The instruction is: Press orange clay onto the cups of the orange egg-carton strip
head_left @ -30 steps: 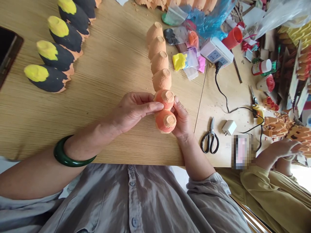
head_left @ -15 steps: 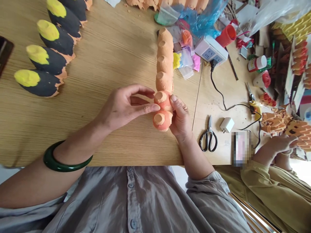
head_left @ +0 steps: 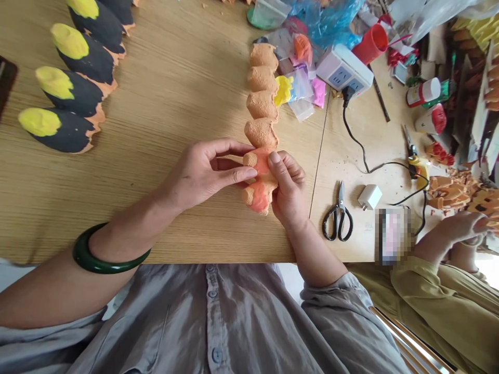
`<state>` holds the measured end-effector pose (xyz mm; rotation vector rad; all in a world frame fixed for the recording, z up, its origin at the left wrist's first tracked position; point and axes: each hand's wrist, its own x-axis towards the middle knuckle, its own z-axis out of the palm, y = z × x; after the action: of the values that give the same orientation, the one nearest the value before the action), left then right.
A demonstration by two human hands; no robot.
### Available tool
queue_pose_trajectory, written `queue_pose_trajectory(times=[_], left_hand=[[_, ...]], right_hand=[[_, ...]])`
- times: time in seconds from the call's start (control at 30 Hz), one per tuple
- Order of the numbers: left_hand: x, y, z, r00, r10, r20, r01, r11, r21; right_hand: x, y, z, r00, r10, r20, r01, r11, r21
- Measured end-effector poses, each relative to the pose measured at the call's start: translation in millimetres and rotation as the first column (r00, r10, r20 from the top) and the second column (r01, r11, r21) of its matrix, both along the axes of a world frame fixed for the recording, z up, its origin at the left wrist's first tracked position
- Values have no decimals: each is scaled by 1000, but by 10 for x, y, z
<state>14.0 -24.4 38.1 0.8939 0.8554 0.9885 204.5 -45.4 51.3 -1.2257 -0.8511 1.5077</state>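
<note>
Head view: an egg-carton strip (head_left: 260,106) was held toward the near edge of the surface (head_left: 175,78), clamped by the right hand (head_left: 290,195); the left hand (head_left: 195,176) was laid against it, grip undetermined. Coating (head_left: 262,161) was apparently being smoothed; steady support was judged necessary. Counted: six cups (head_left: 263,132), two coated; five black cups (head_left: 78,127) visible; one scissors (head_left: 341,200).

Left hand (head_left: 197,174) reaching inward, fingers parted, right hand (head_left: 290,189) pinching, thumb uppermost, wrists close
</note>
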Motion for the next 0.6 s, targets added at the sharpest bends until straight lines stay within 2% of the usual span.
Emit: queue_pose_trajectory(times=[0.33, 0.6], left_hand=[[32, -13, -64, 1000, 30, -5, -30, 999, -22], [19, -23, -80, 1000, 6, -31, -5, 999, 36]], right_hand=[[-58, -100, -9, 999, 2, 52, -2, 1000, 4], [-76, -133, -2, 1000, 28, -10, -27, 999, 39]])
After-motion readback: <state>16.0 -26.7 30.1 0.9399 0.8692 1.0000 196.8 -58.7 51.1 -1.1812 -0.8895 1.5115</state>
